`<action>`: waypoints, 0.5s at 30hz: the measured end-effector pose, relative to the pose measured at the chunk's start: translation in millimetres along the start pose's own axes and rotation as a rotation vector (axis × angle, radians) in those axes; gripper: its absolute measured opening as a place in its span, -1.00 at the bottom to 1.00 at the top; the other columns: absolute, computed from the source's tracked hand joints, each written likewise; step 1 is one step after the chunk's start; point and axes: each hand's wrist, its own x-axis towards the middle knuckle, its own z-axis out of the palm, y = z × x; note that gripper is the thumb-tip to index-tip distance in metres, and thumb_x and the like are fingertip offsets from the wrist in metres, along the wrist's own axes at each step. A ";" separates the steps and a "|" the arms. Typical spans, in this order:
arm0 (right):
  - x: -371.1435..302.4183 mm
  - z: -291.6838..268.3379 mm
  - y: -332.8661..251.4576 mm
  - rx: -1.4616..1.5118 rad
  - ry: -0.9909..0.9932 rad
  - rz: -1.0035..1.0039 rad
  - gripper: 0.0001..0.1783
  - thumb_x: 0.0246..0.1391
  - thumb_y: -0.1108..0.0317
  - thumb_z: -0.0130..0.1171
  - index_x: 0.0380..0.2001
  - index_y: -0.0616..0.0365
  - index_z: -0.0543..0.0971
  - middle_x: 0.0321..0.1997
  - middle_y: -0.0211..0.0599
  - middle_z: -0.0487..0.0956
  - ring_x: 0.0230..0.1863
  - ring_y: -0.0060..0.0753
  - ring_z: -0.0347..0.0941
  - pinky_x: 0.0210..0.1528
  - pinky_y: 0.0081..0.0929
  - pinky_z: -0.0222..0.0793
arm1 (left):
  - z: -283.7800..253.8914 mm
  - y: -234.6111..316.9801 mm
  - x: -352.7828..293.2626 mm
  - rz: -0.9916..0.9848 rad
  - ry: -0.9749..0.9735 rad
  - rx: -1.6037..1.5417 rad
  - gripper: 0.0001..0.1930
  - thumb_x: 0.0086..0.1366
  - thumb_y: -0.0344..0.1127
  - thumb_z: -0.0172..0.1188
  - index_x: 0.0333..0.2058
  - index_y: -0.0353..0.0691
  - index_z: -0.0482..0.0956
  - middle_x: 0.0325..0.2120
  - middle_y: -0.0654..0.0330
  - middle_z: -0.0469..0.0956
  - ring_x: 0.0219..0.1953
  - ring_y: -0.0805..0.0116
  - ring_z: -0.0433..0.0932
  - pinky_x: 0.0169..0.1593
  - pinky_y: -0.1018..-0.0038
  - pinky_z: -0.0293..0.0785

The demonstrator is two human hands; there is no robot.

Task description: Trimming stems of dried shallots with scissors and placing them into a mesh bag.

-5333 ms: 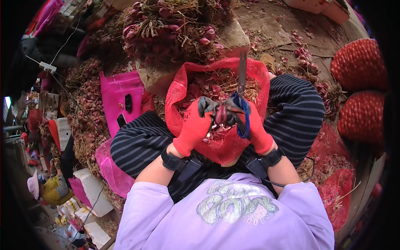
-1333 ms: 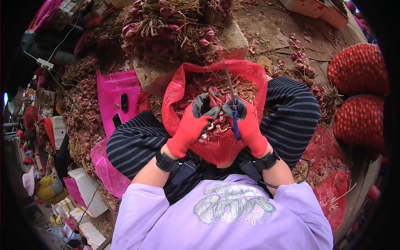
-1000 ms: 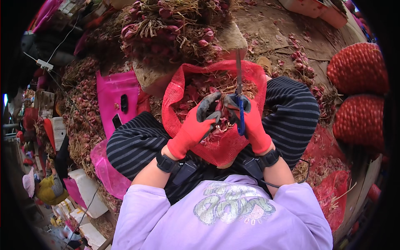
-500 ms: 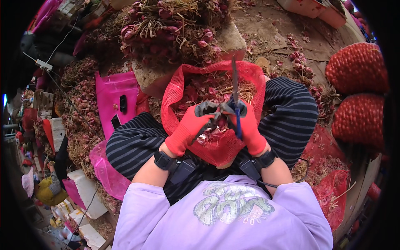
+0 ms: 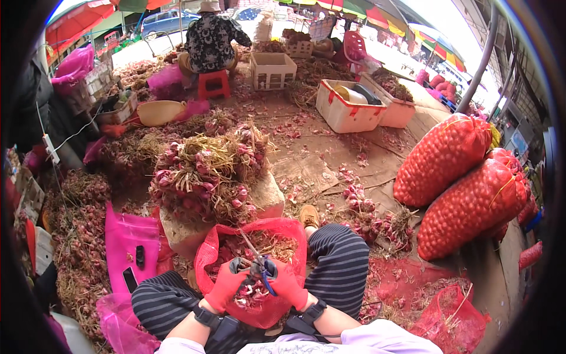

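My left hand [image 5: 227, 285], in a red glove with dark grey fingers, is closed, its fingertips hiding whatever they pinch. My right hand [image 5: 289, 283], gloved alike, grips blue-handled scissors [image 5: 250, 242], whose blades point away and a little left. Both hands meet over a red mesh bag [image 5: 204, 256] between my legs. Inside lie loose skins and dry stalk cuttings [image 5: 277, 245], with purple and white bits under my hands. Just beyond the bag, a heaped bunch of shallots with dry stalks [image 5: 206, 171] rests on a pale block [image 5: 268, 194].
Two full red mesh sacks [image 5: 448, 156] stand at the right. Pink sheeting [image 5: 121, 230] with a phone [image 5: 130, 279] lies left, beside heaped shallots [image 5: 79, 236]. White foam boxes [image 5: 345, 112] and a person on a red stool [image 5: 213, 85] are farther off.
The view has tilted up, bringing the far boxes and seated person into sight. My hands stay together over the bag. The scissor blades, upright before, now lean left.
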 end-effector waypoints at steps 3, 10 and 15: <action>0.5 4.3 -17.0 0.006 -0.035 0.052 -0.72 0.00 0.42 0.19 -0.19 0.26 0.48 -0.32 -0.38 0.54 -0.26 -0.65 0.40 -0.19 -0.61 0.34 | 0.0 -7.5 -3.4 0.173 0.132 0.196 -0.87 0.05 -0.53 0.13 -0.36 -0.31 0.50 -0.46 0.24 0.51 -0.39 0.42 0.50 -0.32 0.53 0.43; 1.8 11.5 -37.2 0.513 -0.039 0.367 -0.78 -0.01 0.40 0.15 -0.25 0.19 0.50 -0.38 -0.45 0.53 -0.41 -0.61 0.41 -0.35 -0.53 0.37 | 0.1 -22.8 8.6 0.416 0.330 0.380 -0.85 -0.08 -0.49 0.12 -0.43 -0.25 0.48 -0.38 0.03 0.41 -0.25 0.07 0.44 -0.16 0.31 0.38; 3.2 14.9 -18.7 0.459 0.086 0.287 -0.81 0.00 0.38 0.15 -0.30 0.23 0.51 -0.43 -0.46 0.53 -0.44 -0.62 0.42 -0.40 -0.61 0.37 | -18.2 -13.8 8.2 -0.180 -0.146 -0.592 -0.85 0.23 -0.44 0.02 -0.23 -0.32 0.45 -0.37 0.21 0.50 -0.39 0.48 0.50 -0.34 0.62 0.45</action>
